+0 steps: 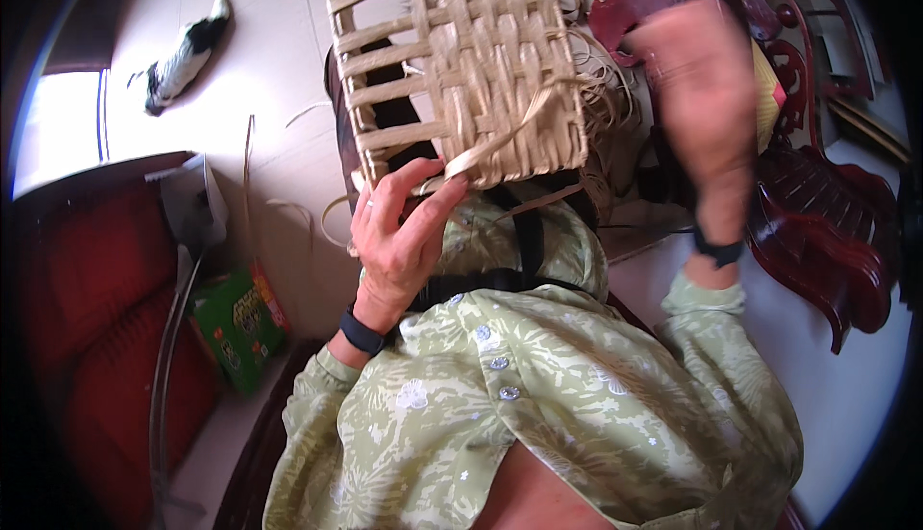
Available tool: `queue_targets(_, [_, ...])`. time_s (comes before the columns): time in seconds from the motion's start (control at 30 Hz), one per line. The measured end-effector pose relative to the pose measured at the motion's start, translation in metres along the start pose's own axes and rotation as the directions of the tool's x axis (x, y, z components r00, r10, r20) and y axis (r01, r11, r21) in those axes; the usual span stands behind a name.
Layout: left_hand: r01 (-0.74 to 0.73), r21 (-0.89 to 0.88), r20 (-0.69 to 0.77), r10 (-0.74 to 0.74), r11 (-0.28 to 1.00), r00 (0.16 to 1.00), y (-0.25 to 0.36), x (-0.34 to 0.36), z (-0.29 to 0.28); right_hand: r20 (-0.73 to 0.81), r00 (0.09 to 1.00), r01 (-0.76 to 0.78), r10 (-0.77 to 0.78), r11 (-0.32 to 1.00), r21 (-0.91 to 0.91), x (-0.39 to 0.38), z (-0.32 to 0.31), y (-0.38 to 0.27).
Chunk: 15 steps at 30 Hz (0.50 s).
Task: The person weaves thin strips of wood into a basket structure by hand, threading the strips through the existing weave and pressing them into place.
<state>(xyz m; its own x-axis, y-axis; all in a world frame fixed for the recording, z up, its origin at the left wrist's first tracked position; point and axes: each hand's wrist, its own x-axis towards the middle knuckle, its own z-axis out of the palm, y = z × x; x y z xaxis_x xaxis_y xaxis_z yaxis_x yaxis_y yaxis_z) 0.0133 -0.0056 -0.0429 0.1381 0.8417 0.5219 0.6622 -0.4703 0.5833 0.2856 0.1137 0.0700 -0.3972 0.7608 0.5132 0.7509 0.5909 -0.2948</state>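
A rectangular frame with a tan woven seat of flat strips lies over my lap, its near edge toward me. On its right part the weave is dense; on the left only cross strips span the frame, with gaps between them. At the near edge my left hand pinches a flat tan strip, which runs up and right across the weave. My right hand is raised to the right of the frame, smeared by motion, so its fingers and anything in them cannot be made out.
Loose tan strips hang in a tangle right of the frame. A carved dark red wooden chair stands at the right. On the left are a red cushioned seat and a green box. A black-and-white cat lies on the tiled floor.
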Motion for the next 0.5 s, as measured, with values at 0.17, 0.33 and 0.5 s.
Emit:
queue_targets(0.17, [-0.074,0.043,-0.021,0.075,0.996,0.997,-0.003,0.003,0.001,-0.174,0.896,-0.370,0.409,0.903,0.218,0.018,-0.042,0.002])
queue_targets(0.33, [-0.069,0.051,-0.032,0.071,0.996,0.997,-0.003,0.007,0.003,0.249,0.929,0.236,-0.275,0.956,0.174,-0.012,0.049,-0.047])
queue_targets(0.5, [-0.031,0.011,-0.033,0.031,0.999,0.999,0.001,0.001,-0.001,0.331,0.893,0.225,-0.304,0.940,0.256,-0.013,0.044,-0.018])
